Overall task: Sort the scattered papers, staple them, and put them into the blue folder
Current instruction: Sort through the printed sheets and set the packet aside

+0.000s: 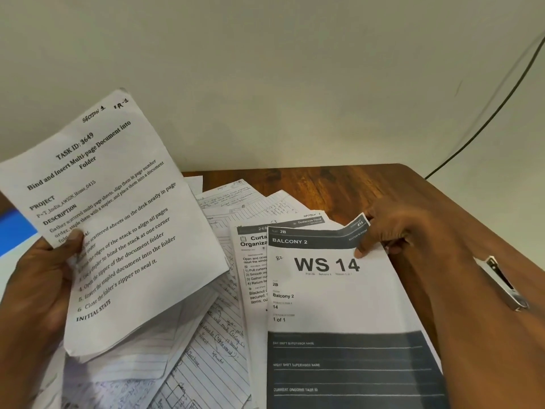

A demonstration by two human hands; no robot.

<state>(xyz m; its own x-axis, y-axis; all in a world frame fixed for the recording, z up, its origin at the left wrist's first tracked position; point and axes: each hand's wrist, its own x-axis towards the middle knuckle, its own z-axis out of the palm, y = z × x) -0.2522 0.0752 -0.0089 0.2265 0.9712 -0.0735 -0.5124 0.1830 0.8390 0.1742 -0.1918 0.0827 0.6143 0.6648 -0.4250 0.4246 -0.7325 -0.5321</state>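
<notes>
Tilting up-right in the left hand [35,278], the task sheet [112,219]

Brown wooden desk [368,187], plain cream wall [265,69]; black cable [486,119] on wall

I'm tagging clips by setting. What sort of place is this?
Probably a home or office desk for paperwork: a wooden desk against a plain wall, strewn with scattered papers, and a stapler at its right edge.
</notes>
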